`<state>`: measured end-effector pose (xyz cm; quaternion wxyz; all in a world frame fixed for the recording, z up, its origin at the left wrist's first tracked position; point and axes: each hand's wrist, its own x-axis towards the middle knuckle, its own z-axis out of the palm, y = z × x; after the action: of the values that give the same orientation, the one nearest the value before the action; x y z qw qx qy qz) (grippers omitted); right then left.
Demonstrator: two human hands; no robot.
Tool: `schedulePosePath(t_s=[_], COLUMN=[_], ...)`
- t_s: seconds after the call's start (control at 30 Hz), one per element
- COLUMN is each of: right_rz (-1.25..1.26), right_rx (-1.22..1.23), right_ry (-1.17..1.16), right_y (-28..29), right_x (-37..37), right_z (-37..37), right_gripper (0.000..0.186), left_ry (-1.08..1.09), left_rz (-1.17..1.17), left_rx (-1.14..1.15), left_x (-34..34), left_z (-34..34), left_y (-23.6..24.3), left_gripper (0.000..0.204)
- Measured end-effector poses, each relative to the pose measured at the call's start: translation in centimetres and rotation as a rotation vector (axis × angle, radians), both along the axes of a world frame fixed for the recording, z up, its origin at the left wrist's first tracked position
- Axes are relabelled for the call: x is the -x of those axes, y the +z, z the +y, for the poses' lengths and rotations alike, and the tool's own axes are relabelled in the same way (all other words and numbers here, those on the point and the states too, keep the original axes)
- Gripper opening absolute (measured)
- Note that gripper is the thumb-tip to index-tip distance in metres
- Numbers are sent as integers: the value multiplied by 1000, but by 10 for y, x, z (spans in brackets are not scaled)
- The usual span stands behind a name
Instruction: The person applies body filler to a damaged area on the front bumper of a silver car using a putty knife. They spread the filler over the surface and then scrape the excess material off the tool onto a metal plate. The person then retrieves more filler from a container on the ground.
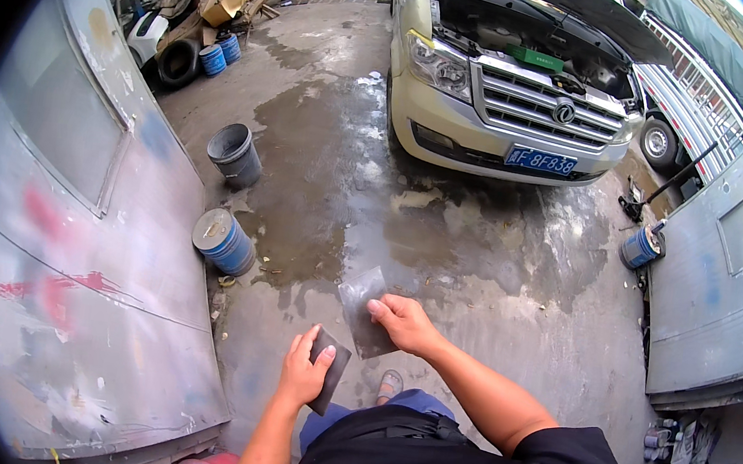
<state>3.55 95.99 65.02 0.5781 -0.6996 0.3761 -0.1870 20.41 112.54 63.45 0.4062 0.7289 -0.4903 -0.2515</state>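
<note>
My left hand (308,373) grips a dark flat rectangular pad (333,378) by its edge, thumb on top, low in front of my body. Just to the right and slightly higher, my right hand (405,322) pinches a thin grey sheet (362,292) that looks like sandpaper. The sheet hangs at a slant, its upper part pale and its lower part darker. Pad and sheet are close together; I cannot tell whether they touch. The fingers beneath both things are partly hidden.
A beige van (508,100) stands ahead with its hood up and a green box (535,58) in the engine bay. Buckets (225,242) stand at the left by a paint-stained door (132,295). Another door (740,249) bounds the right. The concrete (299,214) has wet patches.
</note>
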Motion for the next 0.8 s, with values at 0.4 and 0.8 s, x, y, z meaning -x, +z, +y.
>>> schedulePosePath(t_s=[0.4,0.8], right_rz=[125,226], right_rx=[-88,-111], right_ry=[-150,-692], right_y=[-29,-14], right_x=[-34,-35], right_z=[67,190], right_gripper=[24,27], left_ry=[-475,-801], left_rz=[-119,1554], left_rx=[56,-366], left_x=[-49,-124], left_z=[-34,-43], left_y=[-16,-86], left_gripper=[50,64])
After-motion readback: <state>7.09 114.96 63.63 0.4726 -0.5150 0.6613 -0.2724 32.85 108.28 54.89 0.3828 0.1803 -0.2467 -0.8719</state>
